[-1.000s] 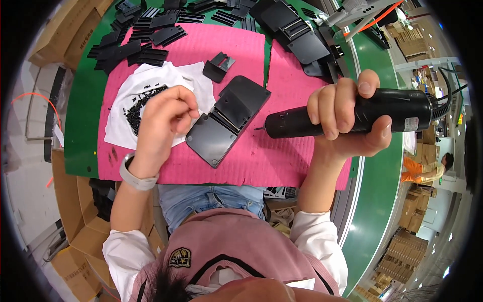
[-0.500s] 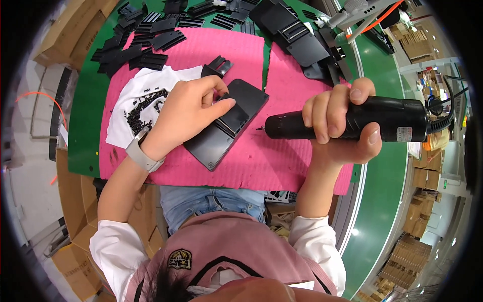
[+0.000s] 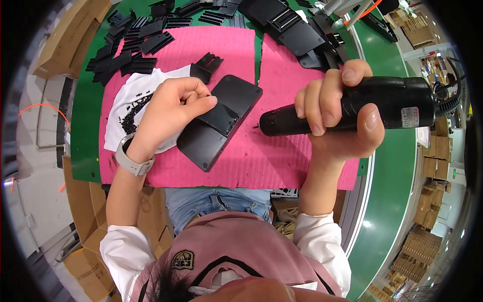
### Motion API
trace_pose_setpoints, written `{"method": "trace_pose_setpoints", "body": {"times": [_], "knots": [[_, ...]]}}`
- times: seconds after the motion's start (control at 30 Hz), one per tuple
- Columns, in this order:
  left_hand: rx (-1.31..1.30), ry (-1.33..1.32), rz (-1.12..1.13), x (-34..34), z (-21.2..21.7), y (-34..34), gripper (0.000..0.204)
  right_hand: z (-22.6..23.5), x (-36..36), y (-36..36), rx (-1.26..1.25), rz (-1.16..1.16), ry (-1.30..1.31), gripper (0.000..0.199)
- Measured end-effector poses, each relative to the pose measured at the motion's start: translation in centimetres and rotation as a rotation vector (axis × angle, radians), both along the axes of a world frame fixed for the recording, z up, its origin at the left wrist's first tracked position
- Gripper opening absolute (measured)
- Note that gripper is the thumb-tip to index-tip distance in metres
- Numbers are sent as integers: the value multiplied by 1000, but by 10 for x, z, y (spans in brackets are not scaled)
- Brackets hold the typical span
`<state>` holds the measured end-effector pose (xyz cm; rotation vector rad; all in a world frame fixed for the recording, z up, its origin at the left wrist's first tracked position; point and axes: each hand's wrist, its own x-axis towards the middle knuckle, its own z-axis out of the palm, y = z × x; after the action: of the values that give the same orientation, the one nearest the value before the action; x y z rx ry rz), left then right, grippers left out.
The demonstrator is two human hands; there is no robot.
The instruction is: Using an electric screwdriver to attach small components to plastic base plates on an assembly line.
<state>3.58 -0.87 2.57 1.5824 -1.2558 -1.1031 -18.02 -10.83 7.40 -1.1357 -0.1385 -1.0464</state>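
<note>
Left hand (image 3: 173, 108) fingers curled, pinching down on one black plastic panel (image 3: 221, 121). Right hand (image 3: 339, 118) clenched around one black electric screwdriver (image 3: 352, 105).

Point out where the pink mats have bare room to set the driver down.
Bare pink mat lies between the flat black panel and the right hand holding the black electric screwdriver, down to the near edge. The mat's far middle is open too. Crowded: loose black plates far left, stacked panels far right.
</note>
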Motion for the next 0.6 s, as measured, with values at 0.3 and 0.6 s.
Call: {"method": "trace_pose_setpoints", "body": {"times": [0.3,0.6], "knots": [[-52,32,11,0,-4,1,12,-2,3,3,48,-11,31,36],[-71,-109,-34,-4,1,8,14,-3,5,6,64,-52,71,35]]}}
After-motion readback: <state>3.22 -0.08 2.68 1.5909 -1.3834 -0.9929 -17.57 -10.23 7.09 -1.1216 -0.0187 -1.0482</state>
